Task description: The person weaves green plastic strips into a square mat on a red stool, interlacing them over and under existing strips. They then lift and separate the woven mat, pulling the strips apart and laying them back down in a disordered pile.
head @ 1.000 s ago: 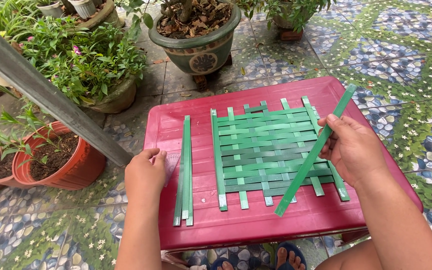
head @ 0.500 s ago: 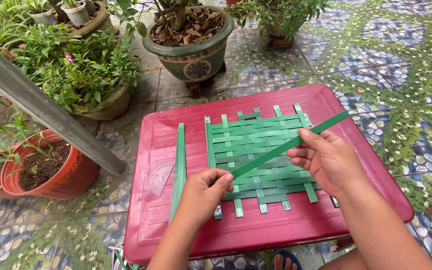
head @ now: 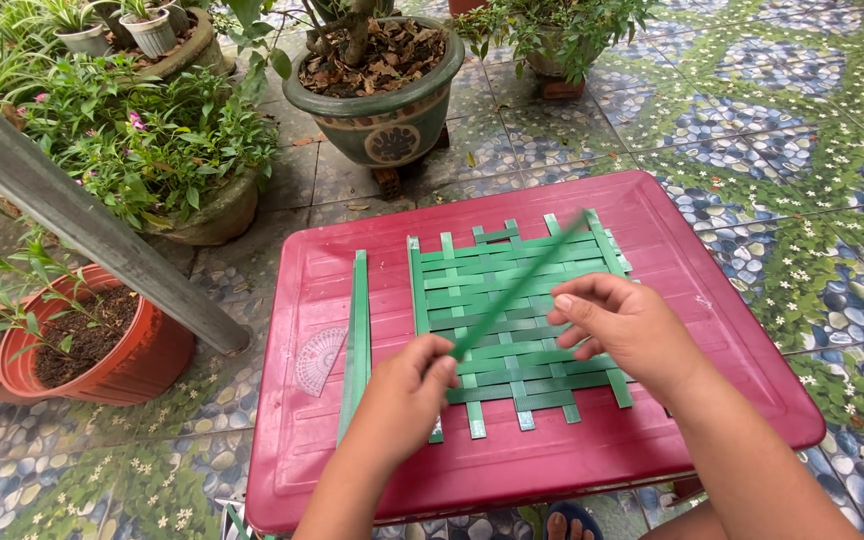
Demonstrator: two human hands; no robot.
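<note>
The strip (head: 517, 288) is motion-blurred toward its 1 o'clock end; its 7 o'clock end is hidden inside the left hand (head: 407, 395). The right hand (head: 627, 330) covers the mat (head: 512, 320) at 4 o'clock. Both forearms are cut off by the bottom edge. A foot (head: 564, 524) at 6 o'clock is mostly hidden under the table (head: 552, 470).

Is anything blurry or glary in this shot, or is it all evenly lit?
Head view: soft, even daylight with no hard shadows; the green strip pinched in the left hand is smeared by motion towards its far end; the right hand, woven mat and red table are sharp, with only mild sheen on the table.
</note>
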